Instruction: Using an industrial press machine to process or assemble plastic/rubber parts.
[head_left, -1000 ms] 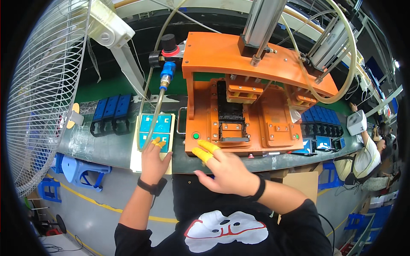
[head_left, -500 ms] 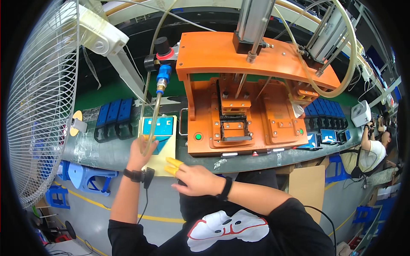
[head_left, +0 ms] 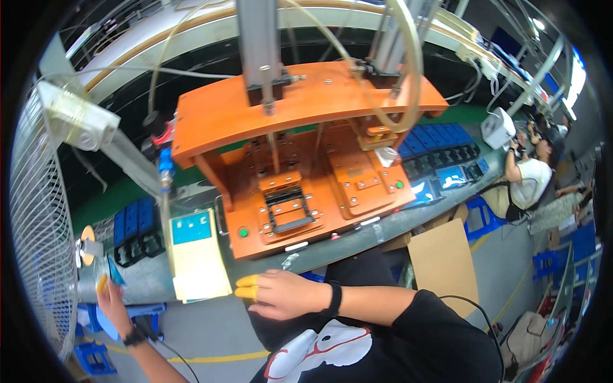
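Observation:
My left hand [head_left: 113, 305], with a yellow finger cot on a finger, is at the far left over the bench edge. Its fingers pinch a thin blue sheet [head_left: 116, 272], seen partly edge-on. My right hand [head_left: 284, 294] wears yellow finger cots and hovers at the front of the bench, fingers stretched out and holding nothing I can see. Just left of it lies a stack of pale yellow sheets [head_left: 201, 271]. On the stack's far end rests a teal rectangular sheet [head_left: 191, 228] with small white marks.
An orange pneumatic press [head_left: 306, 92] fills the middle, with a black frame [head_left: 290, 220] in its left fixture. Blue-and-black housings [head_left: 135, 223] stand left, and more [head_left: 440, 143] right. A fan's wire cage [head_left: 41, 217] borders the left. A person [head_left: 533, 182] sits far right.
My left hand has moved left, away from the yellow stack, carrying the blue sheet. My right hand stays near the bench front. The view has swung, shifting the press leftward.

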Motion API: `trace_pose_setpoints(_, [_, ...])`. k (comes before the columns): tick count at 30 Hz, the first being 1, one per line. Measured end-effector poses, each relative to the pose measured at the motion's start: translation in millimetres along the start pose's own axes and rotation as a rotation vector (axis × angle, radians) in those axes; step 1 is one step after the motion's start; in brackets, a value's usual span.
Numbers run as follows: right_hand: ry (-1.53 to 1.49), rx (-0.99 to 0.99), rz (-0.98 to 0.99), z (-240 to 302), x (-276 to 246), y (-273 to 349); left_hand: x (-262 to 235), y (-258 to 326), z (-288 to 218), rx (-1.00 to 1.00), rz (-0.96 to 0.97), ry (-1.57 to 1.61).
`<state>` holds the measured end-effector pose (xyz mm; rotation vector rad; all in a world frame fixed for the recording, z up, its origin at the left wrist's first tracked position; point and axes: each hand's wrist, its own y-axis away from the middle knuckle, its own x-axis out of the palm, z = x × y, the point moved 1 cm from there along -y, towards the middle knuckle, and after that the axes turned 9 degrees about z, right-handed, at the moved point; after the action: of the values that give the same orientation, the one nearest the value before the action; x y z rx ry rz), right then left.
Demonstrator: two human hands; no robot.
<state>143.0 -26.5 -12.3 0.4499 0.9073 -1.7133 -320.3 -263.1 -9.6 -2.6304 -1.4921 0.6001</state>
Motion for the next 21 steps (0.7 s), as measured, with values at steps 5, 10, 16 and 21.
trace_pose_setpoints(5, [0.207, 0.070, -0.395, 13, -74, 45, 28, 105, -59, -0.107, 0.426, 0.038])
trace_pose_setpoints(10, [0.448, 0.218, -0.517, 9, -111, 47, 100, 152, -119, -0.197, 0.868, 0.161])
trace_pose_setpoints(16, [0.568, 0.282, -0.451, -3, -127, 41, 192, 156, -153, -0.007, 1.022, 0.255])
trace_pose_setpoints(21, [0.591, 0.339, -0.207, -19, -136, 34, 236, 142, -178, 0.108, 1.040, 0.157])
